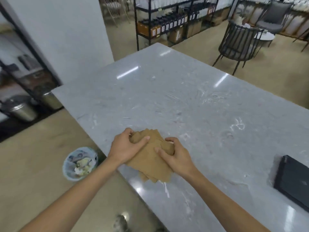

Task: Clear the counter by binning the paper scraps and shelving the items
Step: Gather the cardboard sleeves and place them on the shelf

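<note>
The brown paper scraps (151, 158) are gripped at the near edge of the table (184, 97) by both closed hands, left (127, 146) and right (175, 156); they should be bunched tightly before being carried to the bin (80, 163) on the floor, so none is dropped

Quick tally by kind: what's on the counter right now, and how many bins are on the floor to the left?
Brown paper stacks, held by left hand and right hand: 1
Black flat boxes: 1
Lined waste bins: 1
Steel bins: 2
Total: 5
</note>
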